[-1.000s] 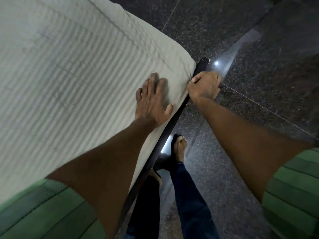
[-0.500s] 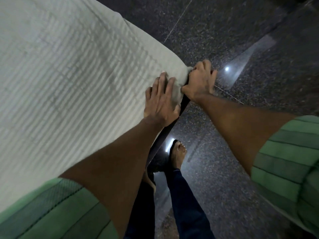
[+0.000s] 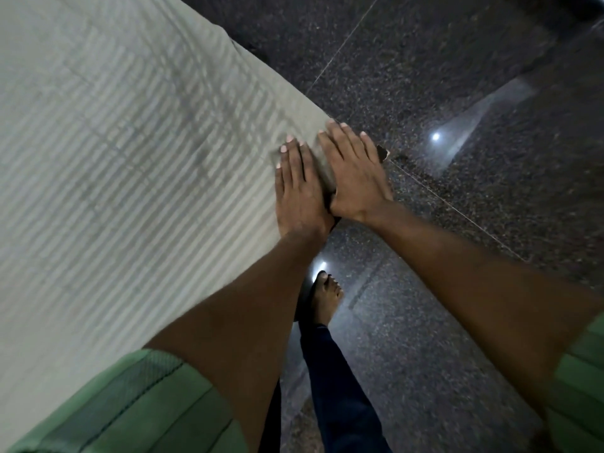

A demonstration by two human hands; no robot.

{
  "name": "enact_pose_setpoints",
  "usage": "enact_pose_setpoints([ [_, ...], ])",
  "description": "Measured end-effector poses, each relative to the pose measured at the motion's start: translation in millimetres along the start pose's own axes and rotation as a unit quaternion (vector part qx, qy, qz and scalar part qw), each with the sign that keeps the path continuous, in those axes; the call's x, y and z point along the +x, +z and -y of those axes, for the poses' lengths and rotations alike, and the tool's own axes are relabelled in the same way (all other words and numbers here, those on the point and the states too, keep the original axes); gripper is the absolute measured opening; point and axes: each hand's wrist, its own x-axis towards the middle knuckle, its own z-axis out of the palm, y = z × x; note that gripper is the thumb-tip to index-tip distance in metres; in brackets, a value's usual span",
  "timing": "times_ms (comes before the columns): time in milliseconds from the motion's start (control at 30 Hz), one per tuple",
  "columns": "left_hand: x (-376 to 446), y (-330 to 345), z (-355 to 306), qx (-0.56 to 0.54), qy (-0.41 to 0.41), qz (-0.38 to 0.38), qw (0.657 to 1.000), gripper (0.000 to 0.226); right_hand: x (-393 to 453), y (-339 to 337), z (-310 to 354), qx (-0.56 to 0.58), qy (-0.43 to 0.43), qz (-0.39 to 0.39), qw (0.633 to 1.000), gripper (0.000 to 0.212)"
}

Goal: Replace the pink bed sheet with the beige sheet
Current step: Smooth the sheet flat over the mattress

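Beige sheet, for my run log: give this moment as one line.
stage: corner smoothing | left hand: flat on beige sheet | right hand: flat on corner | pink sheet: not visible

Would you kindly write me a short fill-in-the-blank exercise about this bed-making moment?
1. Both hands lie flat on the ____ sheet's corner.
2. The left hand lies beside the ____ hand.
3. The sleeves are ____.
4. A bare foot stands on the dark ____.

Missing words: beige; right; green; floor
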Motion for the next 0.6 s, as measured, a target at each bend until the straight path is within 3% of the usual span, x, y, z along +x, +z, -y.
enact_pose_setpoints([
  [100,1,-2,4,-0.002,0.008,0.001,1.0,0.12,18,4,0,-0.026,-0.021,0.02,0.999,0.123],
  [233,2,-10,21,-0.024,0.058,-0.007,0.998,0.111,27,10,5,0.014,0.029,0.051,0.998,0.125],
  [300,1,-14,30,-0.066,0.098,-0.003,0.993,0.103,34,-4,7,0.157,0.059,0.092,0.982,0.096],
  [367,0,-19,38,-0.078,0.129,-0.001,0.989,0.095,48,-25,7,0.359,0.106,0.048,0.926,0.043],
  [400,-2,-20,40,-0.073,0.134,-0.003,0.988,0.093,55,-31,8,0.41,0.141,0.002,0.901,0.032],
  [467,-5,-21,40,-0.054,0.129,-0.006,0.99,0.092,63,-37,13,0.409,0.202,-0.067,0.888,0.031],
  [533,-6,-21,35,-0.041,0.106,-0.008,0.993,0.09,69,-32,17,0.379,0.254,-0.081,0.886,0.03],
  [600,-5,-22,28,-0.035,0.09,-0.007,0.995,0.092,77,-26,20,0.38,0.292,-0.088,0.873,0.014],
])
